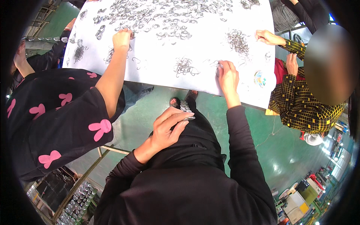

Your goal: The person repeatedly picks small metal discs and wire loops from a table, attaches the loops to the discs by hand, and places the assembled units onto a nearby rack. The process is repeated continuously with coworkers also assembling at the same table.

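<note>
We are holding our left hand (165,129) in front of our lower body, palm turned inward, its fingers (176,119) reaching forward and to the right and pinching against the thumb (178,131). Our left forearm (127,167) is slanting inward, the left wrist (144,152) showing bare. We are stretching our right arm (243,142) farther forward, with our right hand (229,79) bending its fingers and showing its back. Below, our feet (175,102) are standing slightly apart.
</note>
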The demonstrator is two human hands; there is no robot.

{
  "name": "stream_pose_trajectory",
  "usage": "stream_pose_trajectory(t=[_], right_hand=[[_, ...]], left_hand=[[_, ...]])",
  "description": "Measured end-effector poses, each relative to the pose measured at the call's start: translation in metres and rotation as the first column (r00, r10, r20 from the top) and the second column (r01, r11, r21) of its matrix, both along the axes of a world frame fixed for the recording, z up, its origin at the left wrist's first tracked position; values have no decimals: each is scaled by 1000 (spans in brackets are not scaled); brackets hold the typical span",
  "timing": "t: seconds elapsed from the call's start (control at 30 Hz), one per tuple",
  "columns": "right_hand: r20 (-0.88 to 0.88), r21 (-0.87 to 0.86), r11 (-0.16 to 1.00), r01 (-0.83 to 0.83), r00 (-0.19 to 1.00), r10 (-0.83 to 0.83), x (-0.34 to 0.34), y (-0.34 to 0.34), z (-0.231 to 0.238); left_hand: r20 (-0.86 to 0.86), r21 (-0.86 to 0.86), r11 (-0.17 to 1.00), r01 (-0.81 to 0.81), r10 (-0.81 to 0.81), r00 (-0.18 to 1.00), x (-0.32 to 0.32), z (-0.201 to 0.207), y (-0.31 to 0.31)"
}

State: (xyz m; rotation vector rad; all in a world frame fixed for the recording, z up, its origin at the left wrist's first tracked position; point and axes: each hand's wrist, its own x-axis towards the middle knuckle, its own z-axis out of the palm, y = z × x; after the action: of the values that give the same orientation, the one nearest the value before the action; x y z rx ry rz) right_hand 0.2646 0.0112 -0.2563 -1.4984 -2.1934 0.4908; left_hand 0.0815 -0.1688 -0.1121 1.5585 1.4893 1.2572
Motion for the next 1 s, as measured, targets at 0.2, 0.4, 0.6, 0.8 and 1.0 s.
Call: stream_pose_trajectory(t=[0.2,0.4,0.6,0.8,1.0], right_hand=[[289,-62,997,-40,956,56,6,33,-20],[99,-63,995,-80,991,86,10,55,-19],[142,-200,957,-209,961,239,6,81,-28],[298,-49,916,-399,869,394,4,73,-33],[291,82,986,-147,950,117,17,60,-31]], left_hand=[[-7,-12,1000,12,-12,1000,-1,-11,-4],[-32,-43,999,-3,2,999,-7,-19,-7],[-32,-55,998,-3,1,999,-9,-20,-8],[-5,-49,999,8,-9,1000,-9,-26,-12],[-7,-25,1000,16,-17,1000,-11,-34,-15]])
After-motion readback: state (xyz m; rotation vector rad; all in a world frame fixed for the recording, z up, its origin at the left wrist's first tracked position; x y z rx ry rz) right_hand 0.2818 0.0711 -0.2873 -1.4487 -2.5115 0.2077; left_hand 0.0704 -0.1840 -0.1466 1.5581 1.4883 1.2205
